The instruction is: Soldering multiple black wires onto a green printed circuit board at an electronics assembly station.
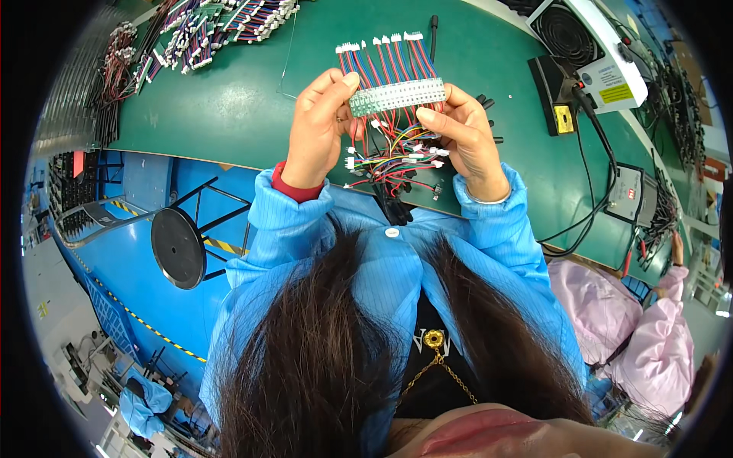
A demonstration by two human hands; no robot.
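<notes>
A pale, perforated strip [397, 98] is held level above the green table, with my left hand [324, 114] gripping its left end and my right hand [464, 131] its right end. The thumbs of both hands lie over the near side. A row of red, blue and black wires [385, 65] with white connectors fans out from its far edge. From the near side hangs a tangle of coloured wires [397, 149], mostly red, black and yellow, with small white plugs. Below them a bundle of black cable ends [392, 208] reaches toward my jacket.
Wire bundles with white connectors [206, 34] are heaped at the table's [206, 114] far left. To the right stand a soldering iron stand [561, 114], a white fan unit [603, 69] and a grey box [632, 195] with black cords. A round stool [179, 248] is at left; a person in pink [649, 336] sits at right.
</notes>
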